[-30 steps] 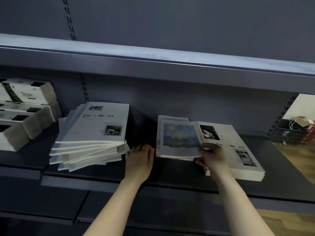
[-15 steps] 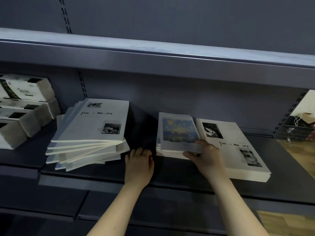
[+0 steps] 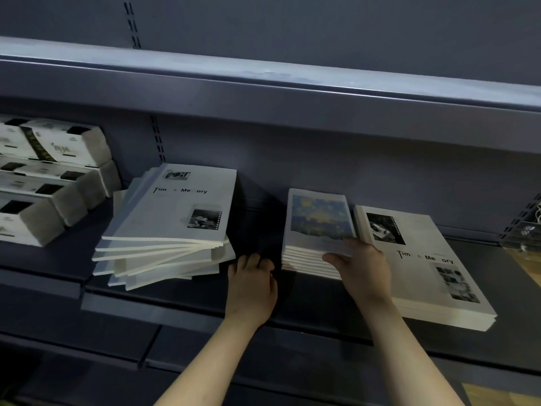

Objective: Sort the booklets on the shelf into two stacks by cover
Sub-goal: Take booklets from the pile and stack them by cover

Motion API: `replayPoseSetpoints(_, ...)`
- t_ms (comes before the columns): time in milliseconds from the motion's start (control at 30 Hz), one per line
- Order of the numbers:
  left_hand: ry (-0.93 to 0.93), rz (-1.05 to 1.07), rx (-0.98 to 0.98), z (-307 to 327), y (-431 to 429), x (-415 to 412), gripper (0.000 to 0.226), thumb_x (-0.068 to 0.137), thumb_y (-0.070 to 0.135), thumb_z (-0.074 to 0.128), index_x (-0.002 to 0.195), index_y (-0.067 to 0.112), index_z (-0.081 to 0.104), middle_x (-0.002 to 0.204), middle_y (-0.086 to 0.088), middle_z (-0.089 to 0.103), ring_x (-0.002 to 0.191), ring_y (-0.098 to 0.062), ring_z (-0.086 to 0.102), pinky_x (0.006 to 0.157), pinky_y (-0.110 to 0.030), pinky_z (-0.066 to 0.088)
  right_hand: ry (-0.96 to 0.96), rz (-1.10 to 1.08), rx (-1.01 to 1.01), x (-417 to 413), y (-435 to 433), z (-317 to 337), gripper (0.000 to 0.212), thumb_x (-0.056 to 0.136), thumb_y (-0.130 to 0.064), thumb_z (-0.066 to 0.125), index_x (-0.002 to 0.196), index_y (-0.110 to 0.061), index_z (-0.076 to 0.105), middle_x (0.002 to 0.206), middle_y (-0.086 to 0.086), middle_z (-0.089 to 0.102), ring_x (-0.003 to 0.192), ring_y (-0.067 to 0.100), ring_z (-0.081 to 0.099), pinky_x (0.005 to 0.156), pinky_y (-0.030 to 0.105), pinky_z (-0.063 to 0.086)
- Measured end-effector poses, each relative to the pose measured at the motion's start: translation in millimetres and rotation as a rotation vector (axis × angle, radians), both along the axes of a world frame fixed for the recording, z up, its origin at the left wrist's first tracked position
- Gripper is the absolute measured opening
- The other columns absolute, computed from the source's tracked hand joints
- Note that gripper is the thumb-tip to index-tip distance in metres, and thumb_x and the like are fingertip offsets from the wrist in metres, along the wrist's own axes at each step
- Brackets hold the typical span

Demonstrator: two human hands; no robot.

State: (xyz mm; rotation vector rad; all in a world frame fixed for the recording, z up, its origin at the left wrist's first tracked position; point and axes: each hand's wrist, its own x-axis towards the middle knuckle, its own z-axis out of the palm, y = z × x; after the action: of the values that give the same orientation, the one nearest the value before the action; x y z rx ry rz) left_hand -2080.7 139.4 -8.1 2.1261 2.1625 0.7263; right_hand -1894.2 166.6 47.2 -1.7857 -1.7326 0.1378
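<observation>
A neat stack of blue painted-cover booklets (image 3: 317, 221) lies mid-shelf. My right hand (image 3: 361, 269) grips its front right corner, fingers on the top cover and thumb against the front edges. To its right lies a flat stack of white "Time & Memory" booklets (image 3: 424, 268). On the left sits a fanned, untidy pile of the same white booklets (image 3: 172, 218). My left hand (image 3: 251, 284) rests palm down on the shelf (image 3: 181, 297) between the untidy pile and the blue stack, holding nothing.
White tissue packs (image 3: 52, 177) are piled at the far left of the shelf. The upper shelf's edge (image 3: 263, 92) overhangs the booklets. A wire basket (image 3: 524, 230) with small items stands at the far right. Wooden floor shows at lower right.
My right hand moved left off the white stack to the blue stack's front corner, and the top blue booklet now sits squared on its stack. The left hand stayed put.
</observation>
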Motion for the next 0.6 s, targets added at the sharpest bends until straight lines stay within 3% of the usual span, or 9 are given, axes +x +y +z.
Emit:
replayPoseSetpoints(233,-0.011,-0.025,-0.014,0.8,1.7,0.2,0.031,0.093,0.022,0.041,0.122,0.027,0.053,0.126,0.006,0.046,0.117,-0.016,0.037,0.099,-0.030,0.026,-0.004,-0.035,-0.044,-3.5,-0.4,2.5,0.042,0.077,-0.040,0.074,0.112,-0.019,0.066,0.104,0.005,0.069,0.096,0.028,0.064,0.069,0.027,0.039)
replayPoseSetpoints(367,-0.004,-0.069,-0.013,1.9,0.9,0.4,0.036,0.094,0.015,0.041,0.126,0.024,0.054,0.129,0.003,0.047,0.118,-0.017,0.039,0.098,-0.028,0.026,-0.016,-0.031,-0.099,-3.2,0.1,2.9,0.045,0.078,-0.045,0.072,0.116,-0.023,0.063,0.111,0.005,0.066,0.101,0.029,0.062,0.076,0.035,0.048)
replayPoseSetpoints(500,-0.087,-0.180,0.092,7.7,-9.1,-2.2,0.029,0.090,0.009,0.049,0.113,0.016,0.064,0.112,-0.005,0.058,0.104,-0.024,0.052,0.085,-0.030,0.041,-0.142,-0.027,-0.217,-3.4,1.1,8.9,0.051,0.083,-0.044,0.065,0.128,-0.022,0.054,0.131,0.007,0.051,0.122,0.030,0.047,0.090,0.041,0.046)
replayPoseSetpoints(600,-0.057,-0.192,0.252,26.8,-14.5,-11.6,0.019,0.085,0.015,0.054,0.099,0.014,0.067,0.096,-0.004,0.061,0.088,-0.024,0.056,0.072,-0.034,0.048,-0.180,-0.052,-0.183,-7.1,-10.8,9.6,0.048,0.085,-0.037,0.063,0.129,-0.021,0.053,0.137,0.008,0.042,0.128,0.031,0.037,0.096,0.039,0.041)
